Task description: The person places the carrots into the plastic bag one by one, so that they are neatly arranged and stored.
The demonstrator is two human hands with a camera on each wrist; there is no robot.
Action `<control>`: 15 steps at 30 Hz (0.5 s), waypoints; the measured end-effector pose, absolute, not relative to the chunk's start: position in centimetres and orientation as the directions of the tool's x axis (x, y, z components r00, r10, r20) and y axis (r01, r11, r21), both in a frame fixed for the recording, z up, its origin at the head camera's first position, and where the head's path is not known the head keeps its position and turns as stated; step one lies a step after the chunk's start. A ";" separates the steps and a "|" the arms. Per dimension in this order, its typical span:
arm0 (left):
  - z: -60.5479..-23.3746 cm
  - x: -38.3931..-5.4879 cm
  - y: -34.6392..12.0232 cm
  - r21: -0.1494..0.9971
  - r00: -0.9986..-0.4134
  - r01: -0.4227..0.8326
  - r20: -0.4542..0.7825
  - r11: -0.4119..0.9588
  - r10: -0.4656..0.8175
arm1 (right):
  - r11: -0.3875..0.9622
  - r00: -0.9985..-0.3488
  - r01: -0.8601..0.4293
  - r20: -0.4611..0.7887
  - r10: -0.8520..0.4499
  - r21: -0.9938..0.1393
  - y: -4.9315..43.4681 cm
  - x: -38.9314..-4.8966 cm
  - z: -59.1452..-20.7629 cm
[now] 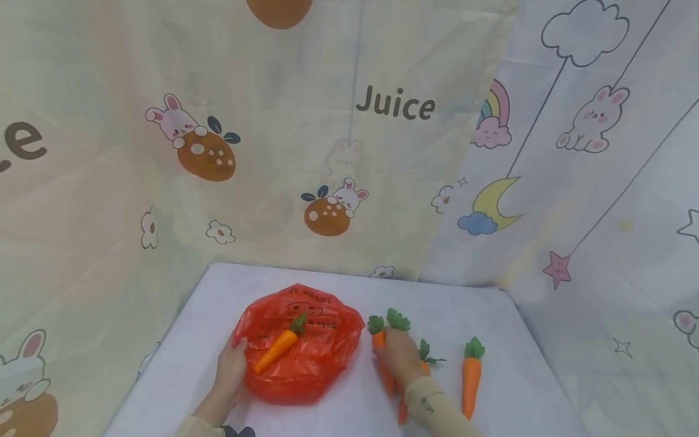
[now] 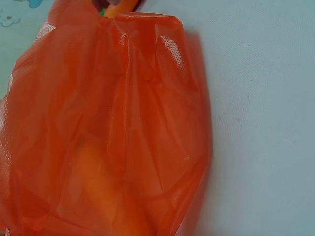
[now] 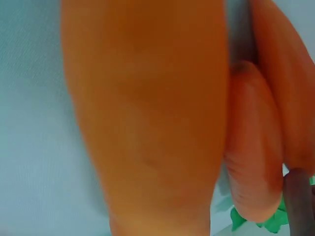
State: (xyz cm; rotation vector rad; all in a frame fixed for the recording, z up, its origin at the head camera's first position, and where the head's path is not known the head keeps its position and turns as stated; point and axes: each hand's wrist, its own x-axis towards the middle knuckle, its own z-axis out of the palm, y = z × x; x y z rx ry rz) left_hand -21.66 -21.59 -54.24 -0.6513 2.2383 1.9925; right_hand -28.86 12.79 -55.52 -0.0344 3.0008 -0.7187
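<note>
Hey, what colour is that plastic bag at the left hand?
The plastic bag is red with dark printing; the head view shows it best.

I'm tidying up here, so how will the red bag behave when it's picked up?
Likely floppy: the red bag looks thin and crinkled. The material is probably light, as an orange shape shows through it in the left wrist view. It may sag unevenly if only the left hand lifts, since that hand holds one side.

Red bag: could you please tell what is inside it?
The red bag holds one visible carrot, clear in the head view and blurred through the plastic in the left wrist view. Anything under the bag's folds is covered, so I cannot tell.
</note>
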 end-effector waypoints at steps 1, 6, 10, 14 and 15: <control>-54.2 -21.7 -21.6 0.931 -0.906 -0.360 -0.332 0.065 -0.261 | 0.897 -0.998 -0.032 -0.037 -0.053 -0.440 12.7 -28.9 -55.7; -54.3 -21.7 -21.6 0.930 -0.906 -0.362 -0.336 0.063 -0.256 | 0.914 -0.994 -0.068 -0.050 -0.096 -0.400 12.7 -28.6 -56.7; -54.2 -21.8 -21.4 0.927 -0.904 -0.368 -0.339 0.071 -0.262 | 0.895 -0.991 -0.007 -0.119 -0.067 -0.447 12.8 -28.2 -56.7; -54.1 -21.7 -21.5 0.927 -0.903 -0.369 -0.340 0.069 -0.262 | 0.831 -0.977 0.134 -0.212 0.020 -0.541 12.7 -27.9 -56.2; -54.1 -21.7 -21.6 0.928 -0.904 -0.366 -0.337 0.071 -0.263 | 0.812 -0.975 0.155 -0.221 0.033 -0.563 12.7 -27.9 -56.0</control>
